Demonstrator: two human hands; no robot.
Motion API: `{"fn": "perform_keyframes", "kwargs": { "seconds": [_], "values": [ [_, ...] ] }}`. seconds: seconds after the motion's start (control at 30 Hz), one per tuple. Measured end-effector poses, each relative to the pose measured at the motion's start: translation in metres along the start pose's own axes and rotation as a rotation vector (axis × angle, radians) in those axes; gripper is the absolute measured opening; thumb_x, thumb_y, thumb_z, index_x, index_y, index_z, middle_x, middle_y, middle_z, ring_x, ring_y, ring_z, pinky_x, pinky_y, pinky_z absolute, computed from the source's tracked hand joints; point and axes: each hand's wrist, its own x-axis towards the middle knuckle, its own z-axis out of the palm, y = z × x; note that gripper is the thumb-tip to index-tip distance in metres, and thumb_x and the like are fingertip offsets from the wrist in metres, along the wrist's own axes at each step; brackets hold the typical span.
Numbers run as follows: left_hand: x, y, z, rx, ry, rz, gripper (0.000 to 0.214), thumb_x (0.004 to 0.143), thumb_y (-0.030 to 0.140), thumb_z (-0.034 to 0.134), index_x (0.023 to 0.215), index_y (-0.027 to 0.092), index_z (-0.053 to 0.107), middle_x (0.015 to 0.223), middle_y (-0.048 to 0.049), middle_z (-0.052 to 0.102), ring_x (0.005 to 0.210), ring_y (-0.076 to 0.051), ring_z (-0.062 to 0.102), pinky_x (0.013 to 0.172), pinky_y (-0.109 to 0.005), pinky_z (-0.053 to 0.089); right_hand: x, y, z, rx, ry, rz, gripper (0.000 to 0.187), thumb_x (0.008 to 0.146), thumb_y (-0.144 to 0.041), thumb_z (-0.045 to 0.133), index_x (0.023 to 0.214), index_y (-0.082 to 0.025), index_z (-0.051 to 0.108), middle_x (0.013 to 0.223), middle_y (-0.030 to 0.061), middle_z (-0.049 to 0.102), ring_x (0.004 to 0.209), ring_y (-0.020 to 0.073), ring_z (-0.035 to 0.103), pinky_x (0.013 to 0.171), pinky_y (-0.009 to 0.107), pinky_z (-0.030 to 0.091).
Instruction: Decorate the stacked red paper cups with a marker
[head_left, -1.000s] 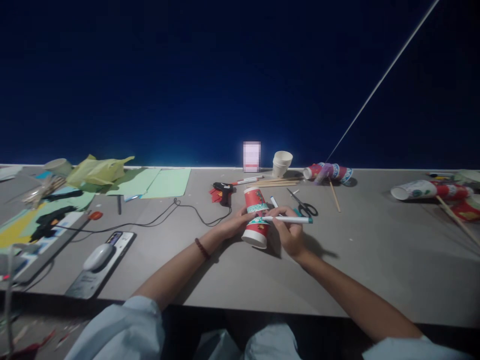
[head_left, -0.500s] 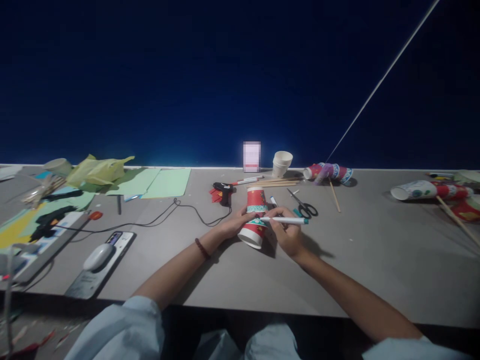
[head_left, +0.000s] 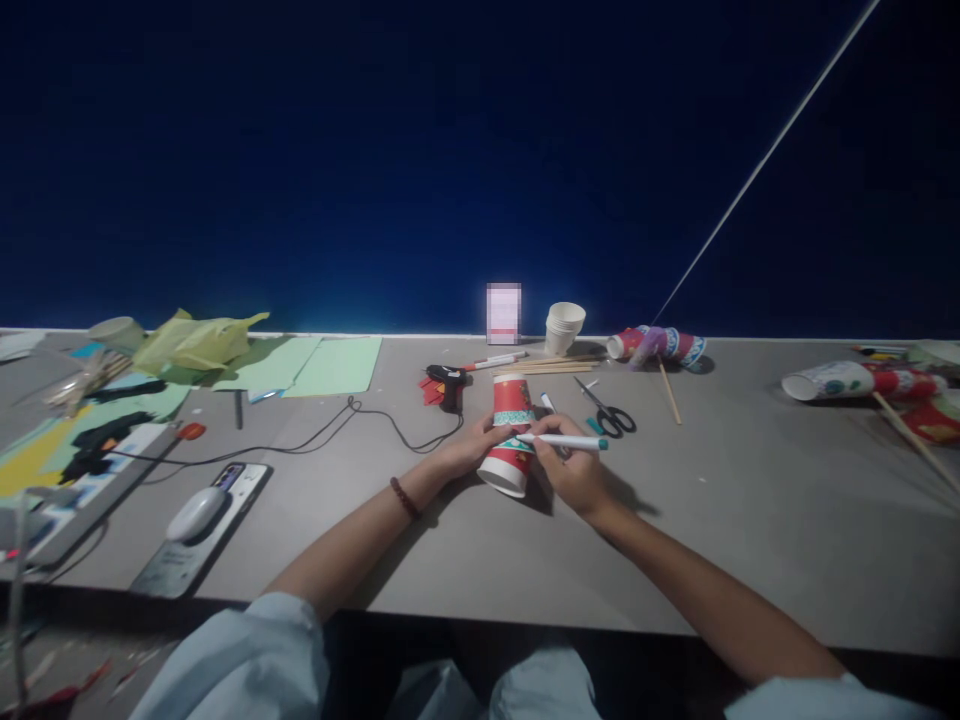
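A red paper cup point(head_left: 511, 440) with teal and white bands lies tilted on the grey table point(head_left: 735, 520), its open mouth toward me. My left hand point(head_left: 469, 450) is closed around its left side and steadies it. In my right hand point(head_left: 574, 470) I pinch a white marker point(head_left: 564, 441) with a teal end, held level with its tip against the cup's middle band. Just behind my right hand lie a second white marker point(head_left: 548, 403) and black-handled scissors point(head_left: 607, 410).
A black glue gun point(head_left: 448, 382) with its cord lies behind the cup. White cups point(head_left: 563, 326) are stacked at the back, with wooden sticks point(head_left: 547, 367) and decorated cups point(head_left: 660, 345) nearby. Green paper point(head_left: 315, 365), a phone point(head_left: 225, 480) and a mouse point(head_left: 196, 512) sit to the left.
The cup's mouth has shifted slightly left and toward me. My right hand and the marker have moved a little left along the cup.
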Motion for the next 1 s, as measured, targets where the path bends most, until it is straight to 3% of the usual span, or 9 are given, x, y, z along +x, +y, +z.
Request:
{"fn": "perform_keyframes", "kwargs": {
  "seconds": [1.0],
  "values": [
    [0.0004,-0.0017,-0.0032,0.035,0.006,0.013,0.069,0.062,0.044,0.086,0.119,0.013,0.063,0.112,-0.0157,0.069,0.095,-0.026,0.068,0.090,-0.039,0.049,-0.0005,0.0026,-0.0008,0.001,-0.005,-0.042,0.003,0.085,-0.024,0.055,0.083,-0.023,0.057,0.080,0.0025,0.065,0.080,0.0208,0.065,0.075,0.034,0.051]
  ]
}}
